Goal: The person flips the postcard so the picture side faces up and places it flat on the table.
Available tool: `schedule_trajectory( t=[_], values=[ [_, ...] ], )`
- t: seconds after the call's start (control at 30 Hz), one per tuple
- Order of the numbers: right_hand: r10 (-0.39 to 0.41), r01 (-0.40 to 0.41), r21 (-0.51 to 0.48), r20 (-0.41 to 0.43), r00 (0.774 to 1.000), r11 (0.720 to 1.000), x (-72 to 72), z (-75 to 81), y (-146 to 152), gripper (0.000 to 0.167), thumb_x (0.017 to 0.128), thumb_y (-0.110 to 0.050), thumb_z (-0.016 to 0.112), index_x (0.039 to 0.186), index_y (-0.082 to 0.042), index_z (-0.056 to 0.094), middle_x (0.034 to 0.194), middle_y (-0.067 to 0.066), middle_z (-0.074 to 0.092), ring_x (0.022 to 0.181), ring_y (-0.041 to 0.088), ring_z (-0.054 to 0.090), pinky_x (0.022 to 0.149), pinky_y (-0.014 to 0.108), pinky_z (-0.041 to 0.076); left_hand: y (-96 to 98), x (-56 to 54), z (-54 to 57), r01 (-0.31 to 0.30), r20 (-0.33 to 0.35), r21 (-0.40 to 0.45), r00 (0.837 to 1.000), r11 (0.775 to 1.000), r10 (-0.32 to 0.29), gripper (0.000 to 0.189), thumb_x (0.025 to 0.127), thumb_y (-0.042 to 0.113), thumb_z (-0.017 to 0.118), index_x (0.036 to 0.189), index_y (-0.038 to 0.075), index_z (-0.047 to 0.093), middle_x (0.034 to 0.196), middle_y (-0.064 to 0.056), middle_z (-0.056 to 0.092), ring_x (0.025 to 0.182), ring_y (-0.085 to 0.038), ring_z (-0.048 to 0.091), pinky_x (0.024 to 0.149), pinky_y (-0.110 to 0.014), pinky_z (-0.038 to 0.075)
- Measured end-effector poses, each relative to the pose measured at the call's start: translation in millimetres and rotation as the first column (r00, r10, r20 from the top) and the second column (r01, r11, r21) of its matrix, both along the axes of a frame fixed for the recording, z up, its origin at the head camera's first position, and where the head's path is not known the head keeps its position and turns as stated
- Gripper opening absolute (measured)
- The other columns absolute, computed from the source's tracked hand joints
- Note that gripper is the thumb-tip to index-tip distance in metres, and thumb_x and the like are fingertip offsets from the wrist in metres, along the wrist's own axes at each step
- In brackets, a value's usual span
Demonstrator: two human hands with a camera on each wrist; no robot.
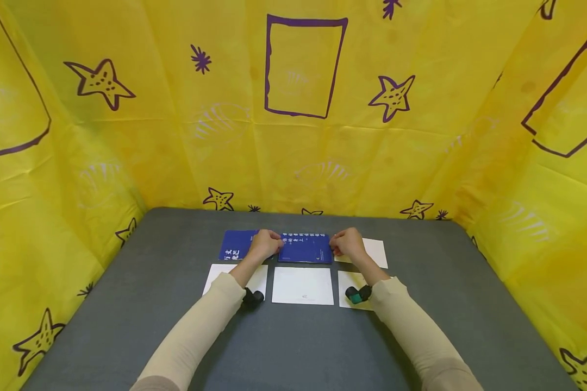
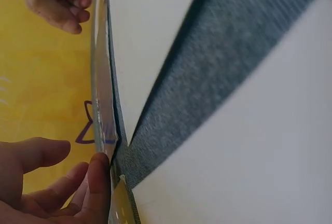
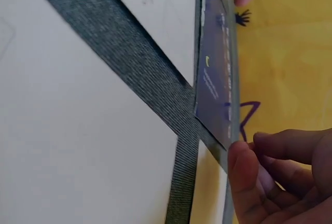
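A blue card (image 1: 305,248) with white lettering lies in the middle of the back row, between both hands. My left hand (image 1: 266,243) is at its left edge; in the left wrist view the thumb is apart from the other fingers, one fingertip (image 2: 99,162) beside the card's corner. At the right edge is my right hand (image 1: 348,244), fingers loosely bent, thumb tip (image 3: 241,154) near the card's corner. Whether either hand touches the card is hard to tell. Another blue card (image 1: 236,244) lies left, partly under the left hand. A white card (image 1: 376,251) lies beyond the right hand.
On the grey table (image 1: 293,347), a front row holds a white card at left (image 1: 218,274), another in the middle (image 1: 303,285), and a third at right (image 1: 344,279), partly behind the right wrist. Yellow patterned cloth (image 1: 303,163) rises behind and at both sides.
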State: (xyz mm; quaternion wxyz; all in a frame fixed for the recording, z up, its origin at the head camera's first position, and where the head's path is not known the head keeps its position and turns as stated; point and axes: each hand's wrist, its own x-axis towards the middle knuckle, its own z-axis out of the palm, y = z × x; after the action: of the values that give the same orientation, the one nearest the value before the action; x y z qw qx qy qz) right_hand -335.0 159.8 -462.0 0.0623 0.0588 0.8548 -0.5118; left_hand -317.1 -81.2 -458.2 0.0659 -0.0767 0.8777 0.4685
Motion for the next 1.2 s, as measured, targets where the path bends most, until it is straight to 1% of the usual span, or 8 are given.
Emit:
schedule_trajectory(
  t=[0.13,0.23,0.4,0.57,0.77,0.97,1.07,1.2],
  values=[
    [0.018,-0.018,-0.011,-0.012,1.000,1.000,0.9,2.1,5,0.020,0.082,0.000,0.066,0.095,0.015,0.068,0.056,0.006,0.061,0.043,0.010,0.056,0.046,0.025,0.052,1.7,0.1,0.6,0.001,0.000,0.021,1.000,1.000,-0.001,0.021,0.088,0.015,0.068,0.105,0.001,0.071,0.102,-0.014,0.073,0.076,-0.016,0.069,0.072,-0.029,0.054],
    [0.028,-0.028,0.007,-0.011,1.000,1.000,3.2,3.7,9,0.020,0.084,-0.002,0.066,0.096,0.013,0.068,0.061,0.007,0.063,0.046,0.011,0.058,0.048,0.025,0.053,3.4,-0.1,1.3,0.004,-0.003,0.022,1.000,1.000,-0.004,0.019,0.089,0.016,0.067,0.103,0.003,0.072,0.098,-0.011,0.073,0.073,-0.014,0.067,0.071,-0.029,0.051],
    [0.050,-0.049,0.038,-0.015,0.999,0.998,9.2,4.7,17,0.019,0.086,-0.006,0.065,0.095,0.010,0.071,0.066,0.009,0.067,0.049,0.013,0.059,0.049,0.025,0.053,7.2,-0.6,5.0,0.027,-0.045,0.020,0.999,0.999,-0.026,0.018,0.089,0.016,0.066,0.101,0.004,0.072,0.090,-0.011,0.072,0.068,-0.013,0.061,0.063,-0.025,0.045],
    [0.055,-0.054,0.040,-0.030,0.998,0.998,15.2,5.0,27,0.019,0.087,-0.008,0.064,0.095,0.009,0.071,0.068,0.008,0.067,0.052,0.013,0.060,0.052,0.027,0.054,12.7,0.6,8.4,0.061,-0.092,0.044,0.994,0.997,-0.057,0.020,0.088,0.014,0.065,0.101,0.002,0.073,0.089,-0.014,0.073,0.065,-0.011,0.059,0.058,-0.021,0.041],
    [0.048,-0.047,0.061,-0.015,0.999,0.997,20.0,8.3,41,0.022,0.090,-0.012,0.064,0.099,0.008,0.070,0.073,0.009,0.069,0.057,0.014,0.061,0.056,0.028,0.054,24.2,3.8,7.2,0.091,-0.121,0.067,0.989,0.994,-0.083,0.020,0.090,0.013,0.064,0.104,0.001,0.072,0.091,-0.012,0.072,0.074,-0.015,0.062,0.063,-0.023,0.046],
    [0.020,-0.019,0.060,-0.020,1.000,0.998,18.0,14.6,52,0.024,0.091,-0.012,0.063,0.101,0.008,0.071,0.075,0.008,0.069,0.059,0.015,0.062,0.056,0.027,0.054,42.2,5.8,10.2,0.128,-0.132,0.080,0.984,0.989,-0.116,0.019,0.091,0.014,0.066,0.105,0.003,0.073,0.097,-0.012,0.073,0.078,-0.018,0.065,0.067,-0.026,0.052],
    [0.019,-0.018,0.069,-0.017,1.000,0.997,17.0,16.8,57,0.025,0.091,-0.013,0.062,0.102,0.008,0.070,0.077,0.009,0.069,0.061,0.016,0.062,0.058,0.028,0.054,52.0,6.5,11.9,0.155,-0.149,0.078,0.979,0.985,-0.142,0.019,0.090,0.014,0.066,0.105,0.003,0.073,0.097,-0.012,0.073,0.077,-0.017,0.066,0.067,-0.026,0.052],
    [0.018,-0.018,0.077,0.008,1.000,0.997,17.5,18.3,64,0.028,0.092,-0.015,0.062,0.107,0.007,0.069,0.084,0.013,0.070,0.065,0.017,0.063,0.060,0.027,0.054,64.4,8.6,12.0,0.179,-0.162,0.073,0.973,0.981,-0.165,0.019,0.089,0.013,0.067,0.103,0.002,0.073,0.097,-0.012,0.073,0.079,-0.019,0.066,0.068,-0.025,0.050]
  ],
)
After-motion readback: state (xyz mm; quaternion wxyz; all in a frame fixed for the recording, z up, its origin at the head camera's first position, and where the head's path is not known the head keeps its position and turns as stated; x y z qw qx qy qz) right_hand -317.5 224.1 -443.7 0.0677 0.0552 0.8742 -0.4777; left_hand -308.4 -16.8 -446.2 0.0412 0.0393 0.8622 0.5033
